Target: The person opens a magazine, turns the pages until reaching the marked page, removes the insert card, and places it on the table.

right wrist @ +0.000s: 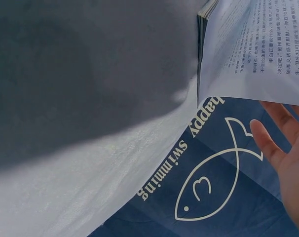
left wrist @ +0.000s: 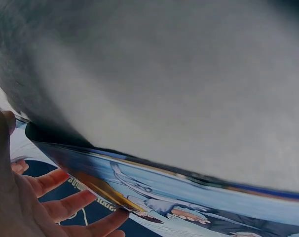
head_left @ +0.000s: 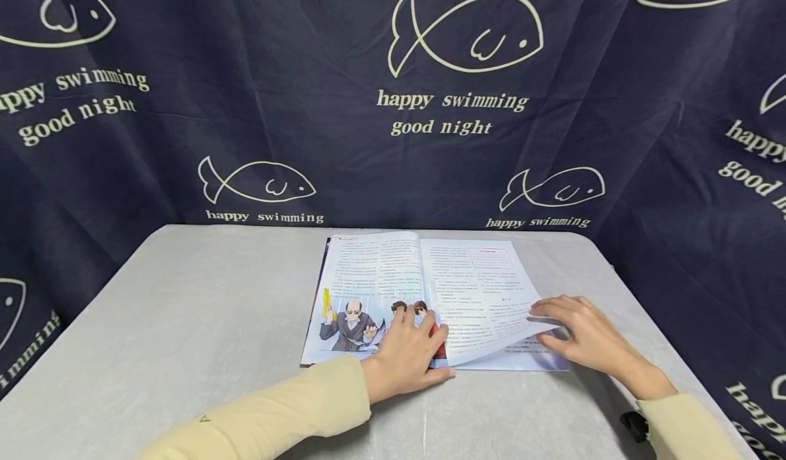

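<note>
An open magazine (head_left: 473,289) lies on the grey table, printed text on both pages and a cartoon along the lower left. My left hand (head_left: 406,351) rests spread over the lower part near the spine; its fingers (left wrist: 73,202) extend across the illustrated page in the left wrist view. At the lower right corner, a page (head_left: 491,323) is raised and bowed above the sheet beneath. My right hand (head_left: 583,330) touches this corner, fingers over it and thumb below. The right wrist view shows the thumb (right wrist: 267,143) apart from the page edge, with some fingers partly hidden behind the paper.
The grey table (head_left: 209,310) extends around the magazine. Dark blue cloth (head_left: 344,119) with white fish outlines and lettering hangs behind and at both sides. A small black object (head_left: 634,426) shows at the right sleeve's cuff.
</note>
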Demonstrator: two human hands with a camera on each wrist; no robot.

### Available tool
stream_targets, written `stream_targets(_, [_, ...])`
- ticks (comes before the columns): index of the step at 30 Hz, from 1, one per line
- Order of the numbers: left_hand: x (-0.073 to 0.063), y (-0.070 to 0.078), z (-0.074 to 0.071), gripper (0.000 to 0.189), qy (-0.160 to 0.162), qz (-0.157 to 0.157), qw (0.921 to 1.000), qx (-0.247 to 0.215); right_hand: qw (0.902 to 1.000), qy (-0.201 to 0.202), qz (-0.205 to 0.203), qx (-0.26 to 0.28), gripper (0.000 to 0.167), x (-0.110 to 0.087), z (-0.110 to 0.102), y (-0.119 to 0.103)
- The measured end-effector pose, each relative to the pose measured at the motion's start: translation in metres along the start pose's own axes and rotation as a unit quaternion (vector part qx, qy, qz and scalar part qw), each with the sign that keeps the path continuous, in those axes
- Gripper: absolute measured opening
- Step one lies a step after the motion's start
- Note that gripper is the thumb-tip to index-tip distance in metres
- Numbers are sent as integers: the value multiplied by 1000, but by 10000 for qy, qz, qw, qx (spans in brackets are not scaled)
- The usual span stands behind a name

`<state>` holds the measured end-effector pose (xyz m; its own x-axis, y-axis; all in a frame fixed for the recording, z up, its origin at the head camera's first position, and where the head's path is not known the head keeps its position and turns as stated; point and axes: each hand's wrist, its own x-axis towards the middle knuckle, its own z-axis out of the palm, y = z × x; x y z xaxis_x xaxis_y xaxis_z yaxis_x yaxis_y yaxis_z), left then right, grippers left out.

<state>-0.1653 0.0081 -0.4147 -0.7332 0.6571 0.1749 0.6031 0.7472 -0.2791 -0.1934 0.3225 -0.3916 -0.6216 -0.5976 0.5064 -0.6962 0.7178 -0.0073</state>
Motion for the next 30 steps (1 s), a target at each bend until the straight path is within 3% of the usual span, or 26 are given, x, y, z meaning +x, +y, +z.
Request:
stream_targets(17, [1,3,0,65,14,-175,9996,216,9996,215,168,76,38,3,-2,-3])
stream_targets(30, [1,2,4,52,619,-123,9978,185,9982,374,473,-32,51,3,-7,-1])
